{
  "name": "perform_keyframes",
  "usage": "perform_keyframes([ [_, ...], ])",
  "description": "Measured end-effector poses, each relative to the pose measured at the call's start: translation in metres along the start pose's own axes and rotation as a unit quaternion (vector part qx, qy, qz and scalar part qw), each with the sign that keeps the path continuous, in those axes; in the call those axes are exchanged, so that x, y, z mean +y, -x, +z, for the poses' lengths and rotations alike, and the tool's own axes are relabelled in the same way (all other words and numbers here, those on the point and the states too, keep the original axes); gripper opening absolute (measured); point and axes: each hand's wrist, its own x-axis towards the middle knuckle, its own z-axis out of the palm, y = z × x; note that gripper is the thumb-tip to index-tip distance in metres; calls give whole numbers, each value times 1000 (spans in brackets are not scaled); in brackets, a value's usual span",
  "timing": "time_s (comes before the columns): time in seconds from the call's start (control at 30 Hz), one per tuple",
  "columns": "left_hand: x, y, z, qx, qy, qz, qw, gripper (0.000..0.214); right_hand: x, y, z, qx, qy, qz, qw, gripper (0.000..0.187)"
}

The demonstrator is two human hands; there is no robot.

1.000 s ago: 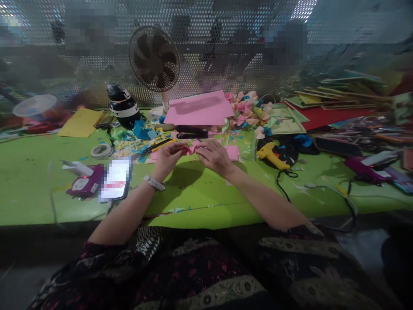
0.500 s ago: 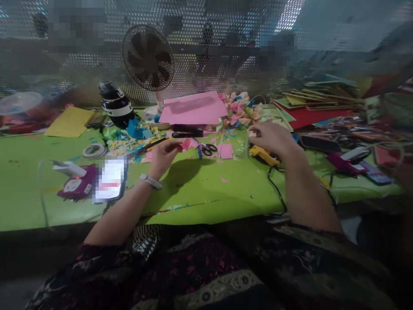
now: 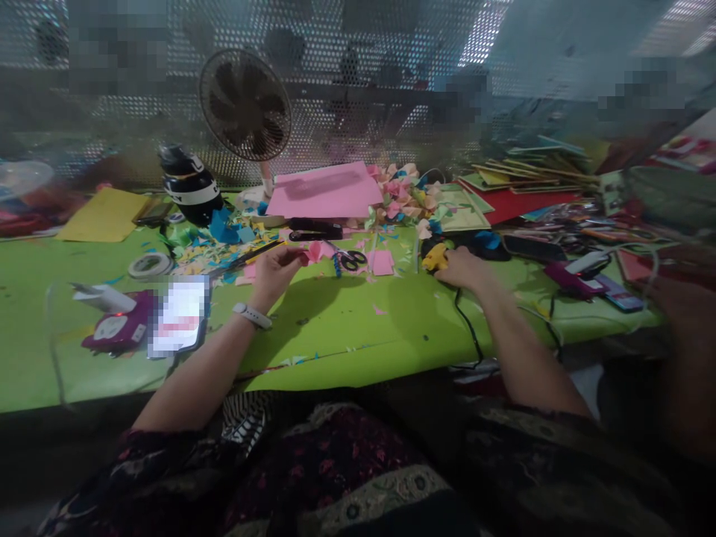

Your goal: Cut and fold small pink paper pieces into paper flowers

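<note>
My left hand (image 3: pixel 275 272), with a white watch on its wrist, pinches a folded piece of pink paper (image 3: pixel 316 252) in its fingertips. My right hand (image 3: pixel 459 267) is closed over a yellow glue gun (image 3: pixel 435 257) lying on the table; a black cord runs from it toward the front edge. Between my hands lie dark-handled scissors (image 3: pixel 352 260) and a small pink paper square (image 3: pixel 382 262). Behind them are a black stapler (image 3: pixel 315 229) and a large pink sheet (image 3: pixel 324 191). A heap of folded paper flowers (image 3: pixel 403 195) sits just right of that sheet.
A fan (image 3: pixel 246 104) and a black bottle (image 3: pixel 192 186) stand at the back. On the left are a phone (image 3: pixel 179 317), a purple box (image 3: pixel 120 324) and a tape roll (image 3: pixel 151 265). Stacked coloured cards (image 3: pixel 526 179) lie back right. Another person's arm (image 3: pixel 691 328) shows far right.
My right hand has come down from the pale paper flowers behind and taken hold of the glue gun. The left hand keeps its pink paper. My view has turned slightly right.
</note>
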Motion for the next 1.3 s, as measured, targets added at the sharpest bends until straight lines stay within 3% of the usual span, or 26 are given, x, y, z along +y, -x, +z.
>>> perform_keyframes([
  [0.17,-1,1,0,-17,-1,7,1000,19,6,3,13,122,-134,57,982,48],
  [0.3,-1,2,0,-20,-9,14,1000,18,15,1,12,189,-252,138,939,44],
  [0.37,1,2,0,-12,-35,29,999,16,17,-1,8,197,-363,163,896,39],
  [0.47,6,3,-1,12,-111,89,990,13,9,-1,1,195,-545,153,801,30],
  [0.53,11,5,-2,13,-164,140,976,12,-6,6,-5,192,-627,106,748,26],
  [0.6,14,8,-2,0,-207,179,962,13,-29,20,-13,169,-672,32,721,30],
  [0.77,15,12,-3,-23,-294,236,926,19,-94,64,-35,20,-665,-144,733,37],
  [0.97,12,10,-4,-2,-351,231,907,18,-147,87,-35,-105,-657,-213,715,36],
  [1.1,14,10,-5,20,-350,221,910,11,-159,90,-25,-107,-666,-218,705,39],
  [1.3,19,10,-8,25,-383,234,893,12,-161,88,-18,-103,-660,-188,721,37],
])
